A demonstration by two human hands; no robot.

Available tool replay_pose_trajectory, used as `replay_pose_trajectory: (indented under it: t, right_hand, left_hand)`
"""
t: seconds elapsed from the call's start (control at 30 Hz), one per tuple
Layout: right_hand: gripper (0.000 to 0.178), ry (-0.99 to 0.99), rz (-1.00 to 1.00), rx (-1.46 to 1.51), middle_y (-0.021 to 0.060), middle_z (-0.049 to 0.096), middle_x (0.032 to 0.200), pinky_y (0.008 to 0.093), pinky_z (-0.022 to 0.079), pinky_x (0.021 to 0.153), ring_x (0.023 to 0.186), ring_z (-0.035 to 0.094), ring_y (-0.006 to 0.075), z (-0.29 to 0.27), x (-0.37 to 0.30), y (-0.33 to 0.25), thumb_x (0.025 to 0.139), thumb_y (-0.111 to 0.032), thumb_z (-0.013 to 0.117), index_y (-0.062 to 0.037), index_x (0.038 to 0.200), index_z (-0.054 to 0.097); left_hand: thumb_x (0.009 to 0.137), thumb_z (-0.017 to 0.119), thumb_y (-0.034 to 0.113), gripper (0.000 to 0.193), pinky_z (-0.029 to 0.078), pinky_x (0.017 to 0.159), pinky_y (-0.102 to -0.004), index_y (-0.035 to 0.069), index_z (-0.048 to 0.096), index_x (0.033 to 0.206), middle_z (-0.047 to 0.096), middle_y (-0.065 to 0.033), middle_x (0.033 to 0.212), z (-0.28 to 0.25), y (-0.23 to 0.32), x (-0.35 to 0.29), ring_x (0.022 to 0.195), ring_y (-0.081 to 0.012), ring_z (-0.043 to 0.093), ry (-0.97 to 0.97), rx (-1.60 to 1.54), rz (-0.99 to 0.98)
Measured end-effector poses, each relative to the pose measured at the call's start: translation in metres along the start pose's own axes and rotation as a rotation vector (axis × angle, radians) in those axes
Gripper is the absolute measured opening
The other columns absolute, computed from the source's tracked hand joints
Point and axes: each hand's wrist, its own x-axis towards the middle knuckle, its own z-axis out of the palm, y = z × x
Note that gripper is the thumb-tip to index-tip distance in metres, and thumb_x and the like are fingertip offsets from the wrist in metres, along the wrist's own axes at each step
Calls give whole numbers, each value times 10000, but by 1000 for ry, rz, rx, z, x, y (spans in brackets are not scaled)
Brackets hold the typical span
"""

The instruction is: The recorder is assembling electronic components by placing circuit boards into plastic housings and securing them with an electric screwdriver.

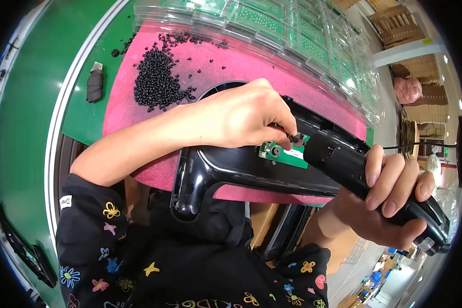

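Note:
My left hand [254, 115] is closed in a pinch, with small black screws [293, 138] at its fingertips. Just below those fingers, a green circuit board [287, 158] with a round black part sits on a glossy black plastic housing [195, 177]. On the right, the fingers of my right hand [385, 195] wrap around a black electric screwdriver [336, 161]. Its front end points left, close to the screws and the board's right side; the bit and any contact there cannot be made out. The housing lies on a pink mat [120, 113], partly hidden by my left forearm.
A heap of black screws [156, 79] lies on the mat's far left, with several scattered around it. Clear plastic trays [292, 38] holding green boards stand along the back. A dark wrapped object [95, 84] rests on the green table [82, 118]. A cable [421, 145] runs at right.

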Motion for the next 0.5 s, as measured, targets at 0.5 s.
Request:
replay_pose_trajectory:
  t: [0.5]
  right_hand:
    - [322,-17,330,-22,-21,495,685,282,354,585,529,447,90,-13,-12,19,917,-360,585,-89,1058,485]
  left_hand:
    - [840,650,36,119,512,633,-397,-26,667,940,657,-197,753,8,-13,-4,719,-354,660,130,207,-42]
